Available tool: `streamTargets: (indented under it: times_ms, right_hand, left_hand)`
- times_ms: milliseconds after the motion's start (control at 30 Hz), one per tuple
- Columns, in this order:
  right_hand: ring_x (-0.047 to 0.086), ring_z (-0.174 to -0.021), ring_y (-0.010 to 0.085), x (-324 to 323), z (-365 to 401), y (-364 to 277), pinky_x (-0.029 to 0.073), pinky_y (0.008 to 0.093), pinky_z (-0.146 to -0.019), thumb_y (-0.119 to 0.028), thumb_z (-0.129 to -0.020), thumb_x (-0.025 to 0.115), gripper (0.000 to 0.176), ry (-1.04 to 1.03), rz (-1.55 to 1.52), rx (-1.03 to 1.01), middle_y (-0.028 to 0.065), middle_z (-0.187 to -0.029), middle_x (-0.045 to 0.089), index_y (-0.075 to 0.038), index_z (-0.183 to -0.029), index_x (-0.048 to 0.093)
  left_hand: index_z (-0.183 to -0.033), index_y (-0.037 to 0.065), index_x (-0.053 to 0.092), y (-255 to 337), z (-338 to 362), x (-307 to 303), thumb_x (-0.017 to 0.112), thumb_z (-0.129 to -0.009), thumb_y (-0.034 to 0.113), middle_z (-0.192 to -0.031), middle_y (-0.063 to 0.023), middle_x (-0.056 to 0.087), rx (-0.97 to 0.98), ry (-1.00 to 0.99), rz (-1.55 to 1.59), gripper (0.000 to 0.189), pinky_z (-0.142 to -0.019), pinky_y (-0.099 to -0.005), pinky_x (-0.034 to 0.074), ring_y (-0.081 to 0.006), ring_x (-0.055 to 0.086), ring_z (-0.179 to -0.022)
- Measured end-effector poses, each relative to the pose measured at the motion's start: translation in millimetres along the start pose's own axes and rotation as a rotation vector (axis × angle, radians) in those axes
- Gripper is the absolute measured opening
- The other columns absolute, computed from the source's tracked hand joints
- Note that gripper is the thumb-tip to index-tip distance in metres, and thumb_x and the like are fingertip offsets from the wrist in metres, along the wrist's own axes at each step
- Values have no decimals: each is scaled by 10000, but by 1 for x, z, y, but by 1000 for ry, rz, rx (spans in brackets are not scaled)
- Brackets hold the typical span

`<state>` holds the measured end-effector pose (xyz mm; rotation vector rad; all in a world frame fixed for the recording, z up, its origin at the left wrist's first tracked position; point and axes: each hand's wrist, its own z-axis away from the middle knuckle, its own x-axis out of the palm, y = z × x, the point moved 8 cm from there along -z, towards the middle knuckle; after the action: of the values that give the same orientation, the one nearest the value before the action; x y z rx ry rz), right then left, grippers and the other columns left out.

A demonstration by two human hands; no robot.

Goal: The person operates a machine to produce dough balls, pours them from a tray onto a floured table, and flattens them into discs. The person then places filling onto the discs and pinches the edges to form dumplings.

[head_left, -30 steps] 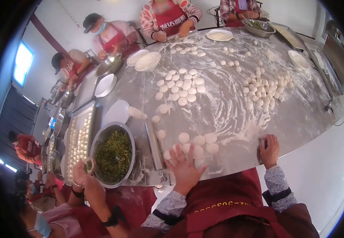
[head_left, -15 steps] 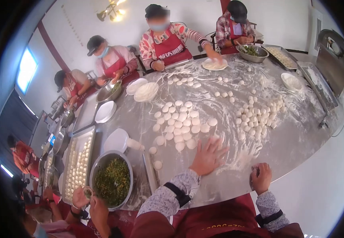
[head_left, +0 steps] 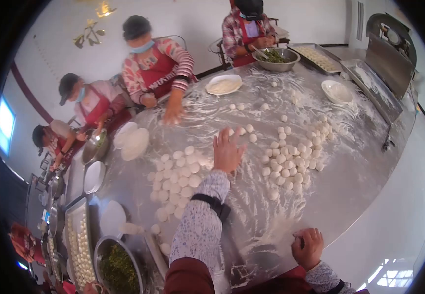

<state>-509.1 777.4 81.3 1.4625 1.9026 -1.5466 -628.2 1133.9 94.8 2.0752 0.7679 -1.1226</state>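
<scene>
Perilously, a left hand (head_left: 227, 154), fingers spread, reaches beside dough balls (head_left: 249, 128) its sleeve could scatter, while the right hand (head_left: 308, 249) curls, its grip unclear.

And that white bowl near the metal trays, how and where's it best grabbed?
Probably by opposite sides of its rim: the white bowl stands upright, round and open-topped. I'd come from the near side, over the floured tabletop, since a metal tray lies close on its right.

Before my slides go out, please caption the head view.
Left hand over a floured table, between dough rounds and dough balls; right hand near the edge.
</scene>
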Motion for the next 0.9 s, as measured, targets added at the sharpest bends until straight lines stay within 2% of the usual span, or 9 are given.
streamTargets:
  times_ms: [67,133,167,267,400,533,600,733,900]
  right_hand:
    - [545,-777,294,1,-1,1,417,413,-684,-56,-664,601,166,-13,15,8,64,-818,577,-118,-818,606]
    - [542,-793,289,2,3,4,417,409,-695,-70,-654,615,195,-36,13,14,58,-838,570,-120,-843,609]
    - [542,-793,289,2,3,5,417,409,-695,-70,-654,615,195,-49,23,34,58,-838,570,-120,-843,609]
    - [535,-822,286,2,2,4,411,401,-720,-100,-658,628,204,-88,24,48,65,-855,556,-115,-859,599]
    - [534,-824,290,1,0,2,413,406,-728,-104,-667,620,196,-61,16,28,68,-845,552,-109,-861,596]
    - [532,-838,291,2,3,3,416,407,-740,-114,-669,620,240,-70,36,9,73,-870,550,-111,-909,597]
    - [524,-887,295,-2,-2,-5,413,408,-780,-137,-671,630,350,-45,45,-11,81,-942,550,-115,-1017,582]
    - [509,-965,297,-7,-2,-14,400,422,-830,-167,-675,641,465,-53,97,-55,92,-1039,541,-118,-1128,550]
    - [472,-1063,313,-1,1,-14,367,464,-894,-200,-677,665,634,-97,123,-70,112,-1146,519,-125,-1276,474]
  left_hand:
    - [-1396,175,377,3,-31,24,482,-892,467,-1404,-195,343,-42,-15,76,592,-1079,-552,144,-355,274,-1325]
    - [-1389,181,387,-7,-46,53,440,-887,523,-1382,-184,377,-230,-141,113,609,-1077,-530,169,-354,300,-1310]
    - [-1389,181,387,6,-47,53,440,-887,523,-1382,-184,377,-231,-165,125,609,-1077,-530,169,-354,300,-1310]
    - [-1368,204,414,58,-39,70,411,-887,547,-1350,-139,426,3,-355,16,590,-1071,-479,199,-335,344,-1272]
    - [-1333,211,458,91,15,85,449,-875,540,-1357,-127,417,204,-231,184,564,-1060,-479,210,-360,327,-1240]
    - [-1339,217,451,106,80,25,474,-872,518,-1349,-137,419,95,-283,224,557,-1053,-491,222,-381,323,-1233]
    - [-1399,236,363,117,112,9,542,-853,425,-1358,-142,395,167,-312,91,605,-1042,-513,224,-383,310,-1251]
    - [-1391,237,379,132,178,-29,604,-819,335,-1338,-135,411,187,-217,66,622,-1020,-543,240,-377,311,-1250]
    - [-1381,210,393,130,242,-67,578,-825,228,-1317,-138,443,206,-220,36,587,-1016,-509,274,-376,362,-1215]
